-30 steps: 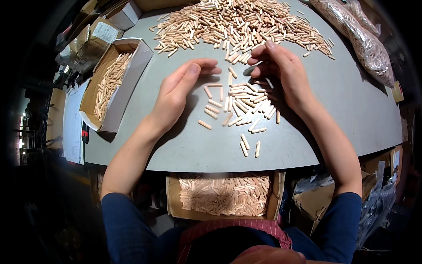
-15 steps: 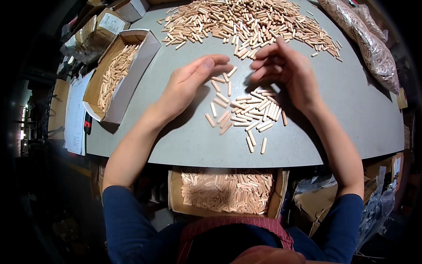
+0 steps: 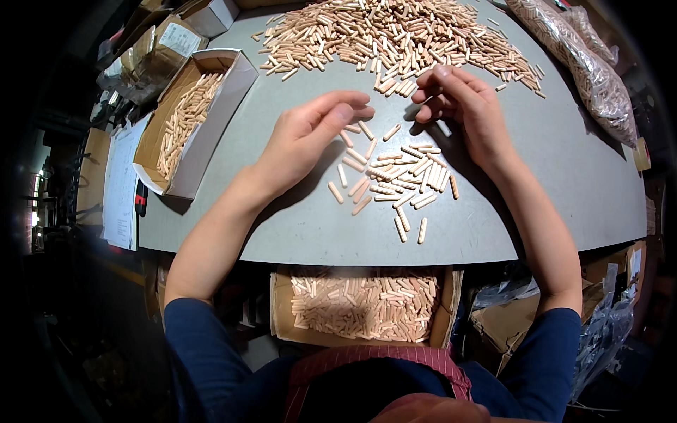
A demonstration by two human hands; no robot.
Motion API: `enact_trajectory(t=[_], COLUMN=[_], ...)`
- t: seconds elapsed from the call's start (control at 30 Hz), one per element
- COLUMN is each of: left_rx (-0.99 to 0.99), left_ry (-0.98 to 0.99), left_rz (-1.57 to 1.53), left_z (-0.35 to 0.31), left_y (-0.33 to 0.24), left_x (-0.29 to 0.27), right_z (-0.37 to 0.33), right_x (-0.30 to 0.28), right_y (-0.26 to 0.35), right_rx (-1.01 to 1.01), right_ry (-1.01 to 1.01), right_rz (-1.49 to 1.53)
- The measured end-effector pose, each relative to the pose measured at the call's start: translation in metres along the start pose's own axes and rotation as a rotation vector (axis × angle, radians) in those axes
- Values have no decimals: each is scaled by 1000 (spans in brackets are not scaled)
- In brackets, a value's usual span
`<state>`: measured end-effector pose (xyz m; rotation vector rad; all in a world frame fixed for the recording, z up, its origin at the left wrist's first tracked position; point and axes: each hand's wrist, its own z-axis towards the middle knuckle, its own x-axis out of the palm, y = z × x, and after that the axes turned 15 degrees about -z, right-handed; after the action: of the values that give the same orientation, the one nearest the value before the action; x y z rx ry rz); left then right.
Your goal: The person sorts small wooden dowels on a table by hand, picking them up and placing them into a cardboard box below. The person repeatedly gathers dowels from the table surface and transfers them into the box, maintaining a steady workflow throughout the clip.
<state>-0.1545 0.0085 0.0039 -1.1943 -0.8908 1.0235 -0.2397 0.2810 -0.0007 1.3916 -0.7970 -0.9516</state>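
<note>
A loose group of wooden dowel pins [image 3: 412,176] lies on the grey table, with several more scattered toward its left side. My left hand [image 3: 310,130] hovers at the left of these strays, fingers stretched out and thumb near them, with no pin visible in it. One single dowel pin [image 3: 391,132] lies apart, between my two hands. My right hand [image 3: 465,109] is above the table at the right, its fingers loosely bent and apart, nothing seen between them. Just beyond both hands spreads a big heap of dowel pins [image 3: 395,35].
A long cardboard box [image 3: 224,106] of pins stands at the left. Below the table's near edge sits an open carton [image 3: 282,317] filled with pins. Clear bags of pins [image 3: 582,70] lie at the far right. Papers [image 3: 121,190] hang over the left edge.
The pin near my left fingertips has shifted right and toward me, and others there lie differently. My right fingers have bent in more. My left hand has dropped slightly nearer.
</note>
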Motion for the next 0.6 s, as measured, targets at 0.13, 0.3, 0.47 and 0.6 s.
enact_trajectory(t=[0.13,0.3,0.47,0.6], left_rx=[114,253,275,257], left_ry=[68,78,97,85], left_rz=[376,559,579,564], left_z=[1,1,2,1], left_y=[-4,-1,2,1], left_x=[2,1,0,1], right_z=[-4,-10,-8,-7], right_x=[7,11,15,12], right_y=[-3,1,-8,-11], right_rx=[-138,-401,-589,-465], right_ry=[68,124,130,125], right_rz=[-116,-586,-777,-730])
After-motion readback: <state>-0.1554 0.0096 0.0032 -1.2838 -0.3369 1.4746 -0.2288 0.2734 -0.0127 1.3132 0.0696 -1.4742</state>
